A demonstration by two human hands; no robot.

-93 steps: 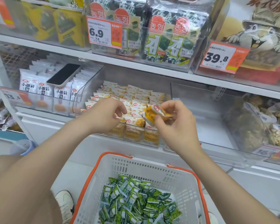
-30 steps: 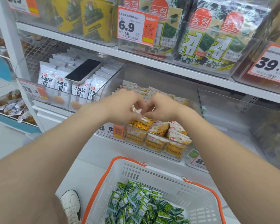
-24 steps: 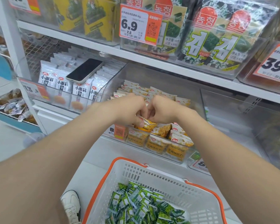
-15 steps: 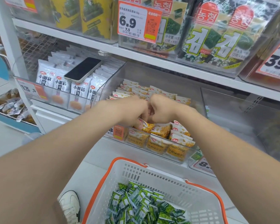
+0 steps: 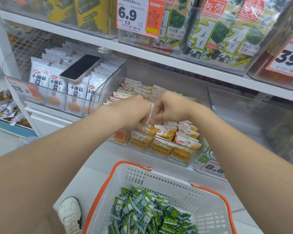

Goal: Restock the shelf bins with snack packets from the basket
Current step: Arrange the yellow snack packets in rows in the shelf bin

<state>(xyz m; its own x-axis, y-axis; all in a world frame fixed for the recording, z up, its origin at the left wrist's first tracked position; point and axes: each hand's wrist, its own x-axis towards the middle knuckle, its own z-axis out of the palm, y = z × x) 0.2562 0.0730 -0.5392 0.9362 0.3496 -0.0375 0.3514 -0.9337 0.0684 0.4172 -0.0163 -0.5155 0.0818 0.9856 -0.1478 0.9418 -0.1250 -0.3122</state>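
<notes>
Tucking a light, crinkly yellow packet (image 5: 150, 128) into the bin (image 5: 184, 159), left hand (image 5: 134, 110) and right hand (image 5: 167, 107) pinch its top edge.

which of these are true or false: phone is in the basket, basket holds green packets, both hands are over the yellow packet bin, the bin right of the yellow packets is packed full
1. The phone is in the basket. False: it lies on the white packets.
2. The basket holds green packets. True.
3. The left hand and right hand are over the yellow packet bin. True.
4. The bin right of the yellow packets is packed full. False: the clear bin looks mostly bare.
</notes>
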